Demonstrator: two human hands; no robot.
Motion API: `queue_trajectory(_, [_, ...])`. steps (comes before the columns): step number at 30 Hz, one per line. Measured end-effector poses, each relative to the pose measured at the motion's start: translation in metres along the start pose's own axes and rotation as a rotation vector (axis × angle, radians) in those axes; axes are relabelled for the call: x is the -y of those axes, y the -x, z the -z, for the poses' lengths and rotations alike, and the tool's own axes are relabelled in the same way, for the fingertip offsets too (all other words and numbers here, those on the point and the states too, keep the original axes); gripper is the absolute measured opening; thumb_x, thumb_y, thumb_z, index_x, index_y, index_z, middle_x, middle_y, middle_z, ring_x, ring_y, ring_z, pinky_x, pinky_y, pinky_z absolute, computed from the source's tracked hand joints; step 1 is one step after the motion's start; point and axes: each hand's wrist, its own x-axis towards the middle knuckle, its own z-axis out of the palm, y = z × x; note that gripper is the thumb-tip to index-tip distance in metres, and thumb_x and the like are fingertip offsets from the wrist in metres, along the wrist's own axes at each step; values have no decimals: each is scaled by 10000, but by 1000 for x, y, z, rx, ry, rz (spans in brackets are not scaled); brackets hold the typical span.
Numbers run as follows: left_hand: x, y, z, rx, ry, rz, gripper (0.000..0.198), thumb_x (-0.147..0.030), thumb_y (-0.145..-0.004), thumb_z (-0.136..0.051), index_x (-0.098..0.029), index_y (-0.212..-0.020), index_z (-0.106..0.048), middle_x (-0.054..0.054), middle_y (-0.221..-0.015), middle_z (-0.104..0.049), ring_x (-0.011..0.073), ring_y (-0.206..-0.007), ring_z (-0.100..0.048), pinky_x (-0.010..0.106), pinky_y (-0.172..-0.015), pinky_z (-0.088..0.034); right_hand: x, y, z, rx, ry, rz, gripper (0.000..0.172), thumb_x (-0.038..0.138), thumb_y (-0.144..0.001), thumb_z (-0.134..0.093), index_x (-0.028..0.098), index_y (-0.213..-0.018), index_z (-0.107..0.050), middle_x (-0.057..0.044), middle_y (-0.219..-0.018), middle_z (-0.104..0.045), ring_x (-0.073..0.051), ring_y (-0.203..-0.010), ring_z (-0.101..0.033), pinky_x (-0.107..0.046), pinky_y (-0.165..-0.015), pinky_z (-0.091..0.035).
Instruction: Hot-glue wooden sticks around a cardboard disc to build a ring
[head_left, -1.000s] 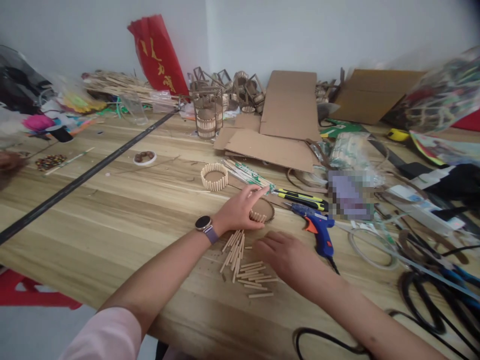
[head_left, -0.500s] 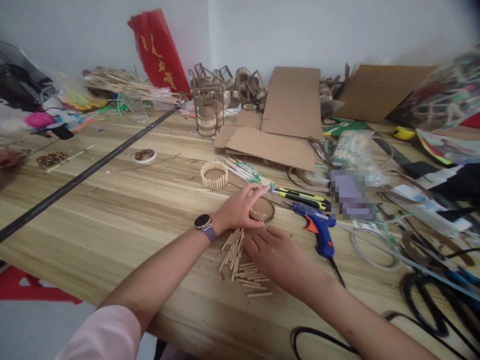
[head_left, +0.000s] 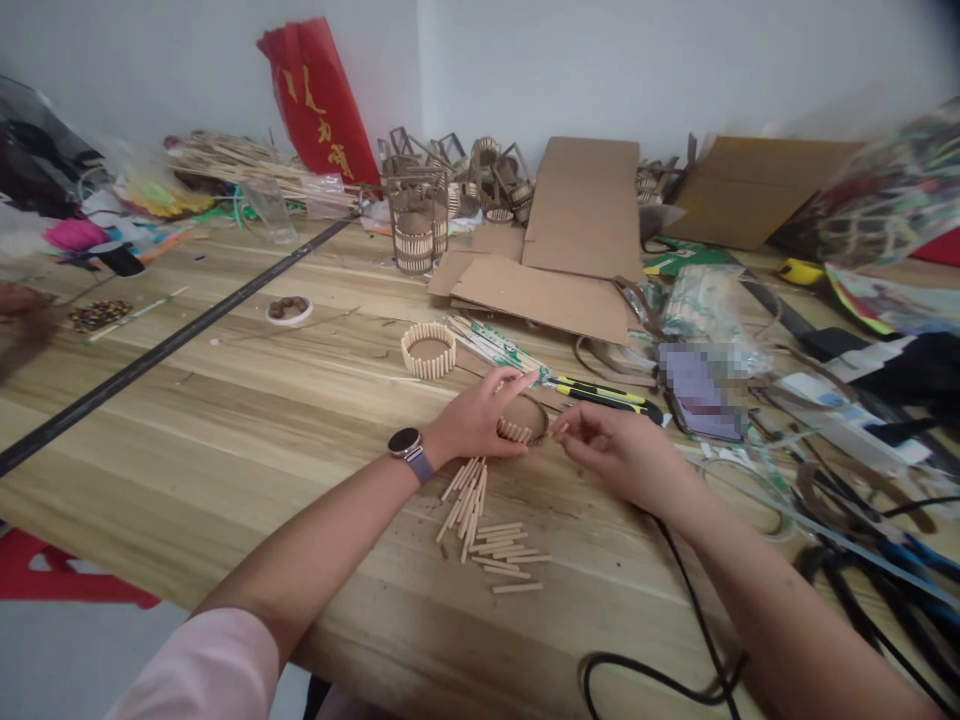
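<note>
My left hand (head_left: 480, 415), a watch on its wrist, curves round a thin brown ring (head_left: 541, 415) lined on its near side with short sticks (head_left: 516, 432). Its thumb lies along the ring's near side and its index finger stretches above. To the right of the ring, my right hand (head_left: 619, 445) is closed in a pinch, with what looks like the tip of a short wooden stick (head_left: 559, 430) at its fingertips, mostly hidden. Loose short sticks (head_left: 469, 510) lie in a pile below my left hand. A finished-looking ring of upright sticks (head_left: 429, 352) stands farther back.
Behind my hands lie a yellow-black utility knife (head_left: 604, 395), packaged sticks (head_left: 499, 345) and cardboard (head_left: 547, 295). A phone (head_left: 701, 390) and black cables (head_left: 682, 570) are on the right. A dark strip (head_left: 187, 335) crosses the table; another person's hand (head_left: 19, 300) is far left.
My right hand has moved from the stick pile up and right, beside the ring, and now covers the blue glue gun seen before. My left hand has stayed at the ring.
</note>
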Motion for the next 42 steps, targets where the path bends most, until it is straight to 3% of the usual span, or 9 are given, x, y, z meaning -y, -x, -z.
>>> queue_trajectory(6, [2, 0, -2, -3, -2, -2, 969, -376, -664, -800, -219, -1460, -271, 150, -1378, -391, 314, -1285, -439, 454, -1058, -420, -10, -7, -15, 62, -52, -16, 188, 243, -810, -500, 193, -793, -681, -16, -723, -696, -148, -633, -596, -241, -576, -419])
queue_trajectory(12, [3, 0, -3, -5, 8, -2, 955, -430, -687, -781, -251, -1465, -257, 143, -1377, -392, 321, -1284, -439, 466, -1038, -436, -12, -6, -26, 7, -24, 12, 185, 212, -827, -497, 198, -810, -681, -40, -794, -710, -172, -711, -626, -260, -627, -443])
queue_trajectory(22, [3, 0, -3, -16, 0, -18, 934, -399, -687, -783, -203, -1453, -286, 161, -1365, -401, 304, -1292, -434, 442, -1057, -422, -15, -6, -31, -22, -17, 60, 181, 219, -852, -497, 203, -830, -676, -48, -815, -710, -189, -758, -638, -279, -667, -466])
queue_trajectory(35, [2, 0, -3, -9, 5, -4, 942, -363, -680, -774, -252, -1459, -257, 138, -1380, -394, 322, -1279, -444, 474, -1040, -430, -13, -6, -35, -6, 26, 17, 188, 193, -863, -481, 194, -855, -670, -61, -864, -733, -202, -789, -661, -290, -693, -484])
queue_trajectory(42, [0, -1, -1, 8, -10, 4, 933, -347, -674, -780, -189, -1449, -286, 162, -1373, -390, 312, -1280, -443, 448, -1061, -415, -17, -5, -39, -31, 73, 45, 201, 183, -868, -471, 188, -855, -672, -61, -849, -737, -202, -785, -666, -284, -694, -479])
